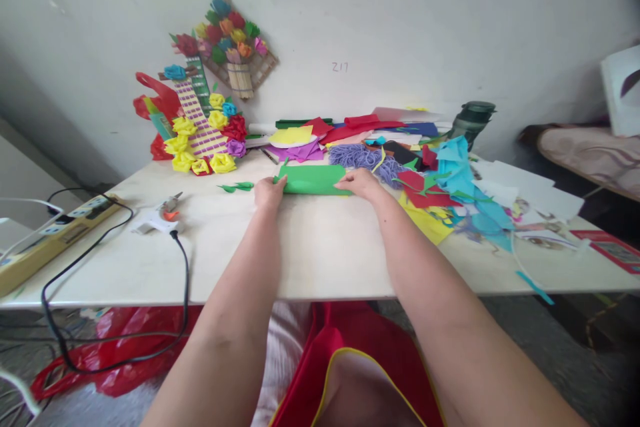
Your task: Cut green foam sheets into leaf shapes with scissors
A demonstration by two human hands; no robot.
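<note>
Left hand [270, 192] and right hand [359, 183] each pinch an end of that green sheet [314, 180], just front-left of the purple yarn [353, 155], so tbh one uneven tug could easily crease it.

Dark green bottle [471, 123]; yellow power strip [57, 238]

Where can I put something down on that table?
One bare patch lies between the glue gun, its black cord and the left forearm. Another lies between that and the right forearm, from the green paper to the table's front edge. It's crowded behind the paper and to its right, with purple strings and colored paper scraps.
</note>
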